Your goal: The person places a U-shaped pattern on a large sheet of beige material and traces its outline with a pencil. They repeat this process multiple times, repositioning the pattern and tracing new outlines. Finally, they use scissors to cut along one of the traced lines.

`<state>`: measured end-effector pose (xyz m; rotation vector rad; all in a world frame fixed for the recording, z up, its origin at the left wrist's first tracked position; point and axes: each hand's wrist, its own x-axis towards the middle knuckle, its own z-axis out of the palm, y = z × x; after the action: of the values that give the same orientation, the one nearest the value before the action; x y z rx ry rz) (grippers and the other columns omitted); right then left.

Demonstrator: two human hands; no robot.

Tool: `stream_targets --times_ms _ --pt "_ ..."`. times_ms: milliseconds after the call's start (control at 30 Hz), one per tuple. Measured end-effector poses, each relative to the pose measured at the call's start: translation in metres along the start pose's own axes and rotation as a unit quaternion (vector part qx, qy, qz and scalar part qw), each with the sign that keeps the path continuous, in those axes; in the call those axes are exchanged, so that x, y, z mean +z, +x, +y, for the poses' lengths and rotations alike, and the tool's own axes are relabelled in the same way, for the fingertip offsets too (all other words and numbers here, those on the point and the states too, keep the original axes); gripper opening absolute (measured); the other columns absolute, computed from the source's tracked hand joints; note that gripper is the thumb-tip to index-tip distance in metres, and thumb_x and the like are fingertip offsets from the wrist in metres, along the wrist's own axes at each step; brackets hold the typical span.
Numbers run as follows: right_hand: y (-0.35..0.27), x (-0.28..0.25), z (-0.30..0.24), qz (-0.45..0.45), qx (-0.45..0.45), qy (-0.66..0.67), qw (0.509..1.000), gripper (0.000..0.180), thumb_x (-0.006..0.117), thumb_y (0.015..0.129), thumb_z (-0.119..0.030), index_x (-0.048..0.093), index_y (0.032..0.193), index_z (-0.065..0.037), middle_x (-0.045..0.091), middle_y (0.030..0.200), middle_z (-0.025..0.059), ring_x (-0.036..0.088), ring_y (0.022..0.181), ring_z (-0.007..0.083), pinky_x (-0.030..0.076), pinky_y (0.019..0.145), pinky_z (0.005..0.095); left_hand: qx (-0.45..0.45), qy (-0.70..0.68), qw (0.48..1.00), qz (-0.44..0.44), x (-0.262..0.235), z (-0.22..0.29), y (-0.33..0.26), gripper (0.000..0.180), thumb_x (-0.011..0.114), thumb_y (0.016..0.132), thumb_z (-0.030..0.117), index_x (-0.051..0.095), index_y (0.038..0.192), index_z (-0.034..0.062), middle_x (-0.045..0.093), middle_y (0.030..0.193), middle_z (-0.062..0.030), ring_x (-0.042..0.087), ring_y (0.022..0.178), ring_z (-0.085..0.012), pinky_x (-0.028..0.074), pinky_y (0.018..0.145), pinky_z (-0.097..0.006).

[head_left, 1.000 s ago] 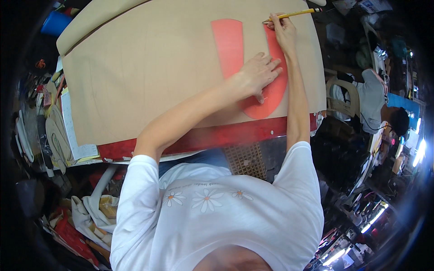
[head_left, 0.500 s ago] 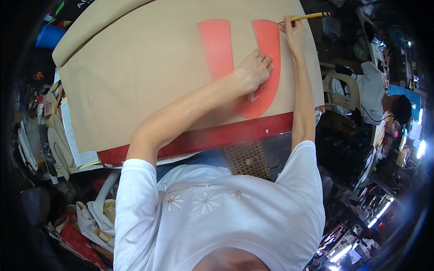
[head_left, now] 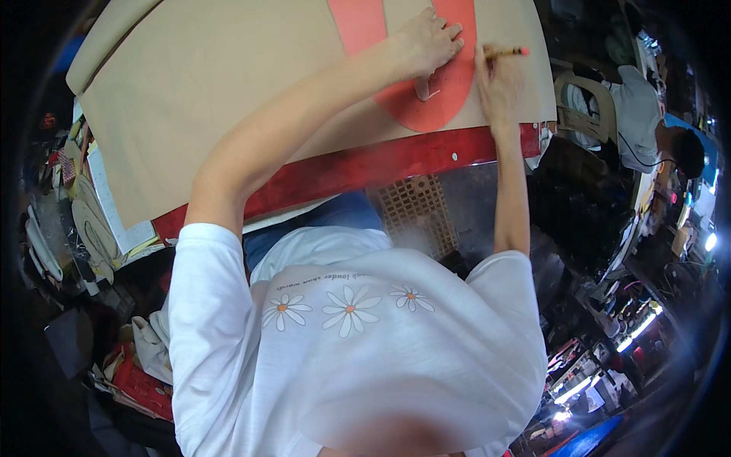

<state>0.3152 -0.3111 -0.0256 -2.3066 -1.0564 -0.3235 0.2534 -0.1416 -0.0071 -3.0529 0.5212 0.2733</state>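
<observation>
A coral-red U-shaped flat template (head_left: 445, 107) lies on a large tan sheet (head_left: 228, 84), its curved end towards me and its far ends cut off by the upper edge of the view. My left hand (head_left: 431, 46) rests on the template's right arm, fingers spread and pressing down. Just off the template's right edge, my right hand (head_left: 500, 84) grips a yellow pencil (head_left: 506, 53) with a pinkish end pointing right. The pencil's tip is at the fingers and too blurred to make out. Motion smears part of this hand.
A red strip (head_left: 343, 171) runs along the table's near edge. The sheet curls up at the far left. Papers (head_left: 114, 202) and piled materials crowd the left side. At right stand a beige chair (head_left: 590, 107) and another person in grey (head_left: 636, 114).
My right hand and the pencil have come towards me along the template's right edge. My left hand stays on the template. The whole view has shifted, so the table sits higher.
</observation>
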Motion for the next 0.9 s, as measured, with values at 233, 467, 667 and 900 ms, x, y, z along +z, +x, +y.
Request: stream_targets --times_ms 233,467,667,900 --pt "-0.083 -0.032 -0.076 -0.075 0.099 0.056 0.991 0.015 0.065 0.089 -0.017 0.062 0.084 -0.003 0.056 0.071 0.0137 0.054 0.063 0.0308 0.044 0.059 0.0411 0.011 -0.043 0.989 0.139 0.012 0.003 -0.006 0.111 0.086 0.042 0.052 0.048 0.132 0.0008 0.046 0.138 -0.0184 0.051 0.119 -0.0297 0.035 0.101 -0.043" --pt "-0.078 0.0 -0.111 -0.138 0.113 0.267 0.947 0.015 0.066 0.091 -0.016 0.066 0.091 0.0 0.063 0.078 0.0053 0.054 0.068 0.0102 0.044 0.064 0.0262 0.008 -0.061 0.995 0.084 0.016 0.001 0.006 0.102 0.088 0.04 0.048 0.053 0.124 0.0011 0.051 0.129 -0.0161 0.053 0.113 -0.0287 0.036 0.099 -0.043" --pt "-0.094 -0.018 -0.097 -0.16 0.183 0.229 0.943 0.017 0.065 0.09 -0.017 0.066 0.093 -0.001 0.065 0.084 0.0098 0.064 0.074 0.0212 0.049 0.069 0.0311 0.016 -0.047 0.994 0.1 0.001 0.003 -0.01 0.084 0.084 0.053 0.043 0.056 0.12 0.002 0.054 0.124 -0.0165 0.054 0.111 -0.0291 0.039 0.093 -0.044" --pt "-0.062 -0.073 -0.092 0.015 0.145 0.264 0.953 0.014 0.065 0.086 0.002 0.066 0.1 0.0 0.067 0.096 0.0082 0.061 0.086 0.0151 0.049 0.082 0.0296 -0.028 -0.05 0.98 0.192 0.023 0.052 -0.027 0.053 0.072 0.072 0.031 0.061 0.117 0.0047 0.053 0.128 -0.0125 0.052 0.115 -0.0255 0.037 0.101 -0.04"
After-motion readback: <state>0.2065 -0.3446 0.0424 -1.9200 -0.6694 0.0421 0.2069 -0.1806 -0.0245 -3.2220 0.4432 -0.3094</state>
